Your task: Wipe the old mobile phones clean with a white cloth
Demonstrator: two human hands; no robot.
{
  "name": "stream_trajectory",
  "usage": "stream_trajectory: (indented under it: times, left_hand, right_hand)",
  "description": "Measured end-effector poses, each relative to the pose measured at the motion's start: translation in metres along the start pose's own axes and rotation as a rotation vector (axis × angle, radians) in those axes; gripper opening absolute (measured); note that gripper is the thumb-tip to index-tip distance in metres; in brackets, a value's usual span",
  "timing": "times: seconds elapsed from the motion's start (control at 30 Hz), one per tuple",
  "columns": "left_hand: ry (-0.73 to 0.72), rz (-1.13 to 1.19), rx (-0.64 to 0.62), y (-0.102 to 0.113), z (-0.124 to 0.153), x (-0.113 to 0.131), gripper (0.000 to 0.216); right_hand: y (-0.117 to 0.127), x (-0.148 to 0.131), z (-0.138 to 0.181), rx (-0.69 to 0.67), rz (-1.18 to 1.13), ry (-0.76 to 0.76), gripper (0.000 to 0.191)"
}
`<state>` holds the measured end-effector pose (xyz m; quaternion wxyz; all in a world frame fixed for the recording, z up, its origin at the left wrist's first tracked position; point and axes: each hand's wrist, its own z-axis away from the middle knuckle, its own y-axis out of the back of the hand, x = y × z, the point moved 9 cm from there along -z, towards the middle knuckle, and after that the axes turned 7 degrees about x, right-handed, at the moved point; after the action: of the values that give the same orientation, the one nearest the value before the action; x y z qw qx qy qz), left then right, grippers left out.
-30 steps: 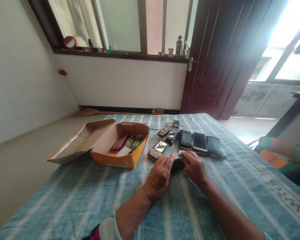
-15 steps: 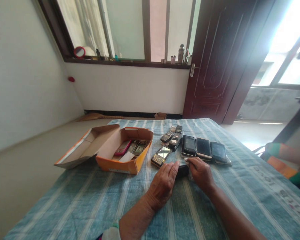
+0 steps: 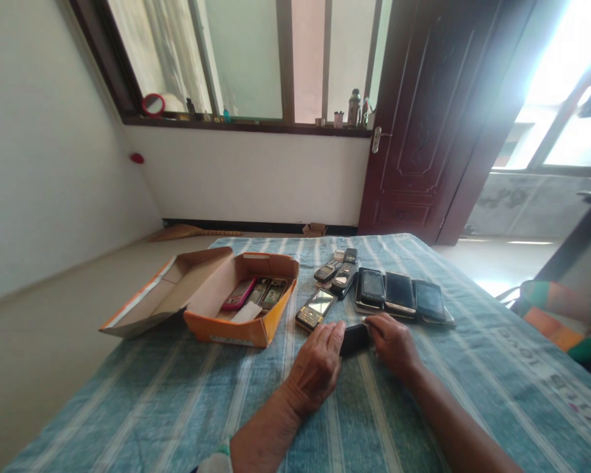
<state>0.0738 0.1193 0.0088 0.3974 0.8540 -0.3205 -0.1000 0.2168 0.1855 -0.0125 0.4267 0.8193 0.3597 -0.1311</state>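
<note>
A small black phone (image 3: 354, 339) lies on the striped blue cloth (image 3: 364, 420) between my two hands. My left hand (image 3: 318, 368) rests curled against its left end, fingers wrapped over it. My right hand (image 3: 393, 343) is closed at its right end, fingers pinched together on the phone's edge. Just beyond lies a gold keypad phone (image 3: 316, 309). A row of dark touchscreen phones (image 3: 398, 294) sits past my right hand, and several small keypad phones (image 3: 337, 265) lie behind them.
An open orange cardboard box (image 3: 229, 325) stands at the left of the cloth, its lid (image 3: 150, 302) flapped out, with a pink phone (image 3: 238, 293) and other handsets inside. A dark wooden door (image 3: 423, 125) and a window sill with bottles lie beyond. Folded coloured fabric (image 3: 561, 309) sits at right.
More of the black phone shows between my hands now. My right hand has slid slightly along its right end. The view shifted a little; the left hand stays in place.
</note>
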Motion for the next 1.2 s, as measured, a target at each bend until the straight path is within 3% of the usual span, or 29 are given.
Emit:
stream_trajectory:
  times: [0.2,0.53,0.67,0.9,0.97,1.2]
  left_hand:
    - [0.088,0.049,-0.028,-0.001,0.001,-0.006,0.057]
    - [0.150,0.128,0.081,0.002,0.003,-0.016,0.038]
    - [0.360,0.294,0.111,0.002,0.002,-0.032,0.028]
    - [1.033,0.748,0.029,-0.017,0.019,-0.061,0.028]
    - [1.167,0.829,0.024,-0.022,0.025,-0.064,0.030]
    - [1.251,0.837,0.029,-0.027,0.026,-0.070,0.028]
  right_hand:
    - [-0.001,0.007,-0.001,-0.007,-0.021,-0.028,0.024]
    - [0.007,0.015,-0.005,0.059,-0.145,-0.135,0.024]
    - [0.008,0.016,-0.005,0.063,-0.173,-0.170,0.024]
    - [0.009,0.016,-0.005,0.070,-0.206,-0.216,0.025]
    - [0.009,0.016,-0.005,0.074,-0.217,-0.219,0.025]
    - [0.010,0.014,-0.007,0.067,-0.228,-0.227,0.024]
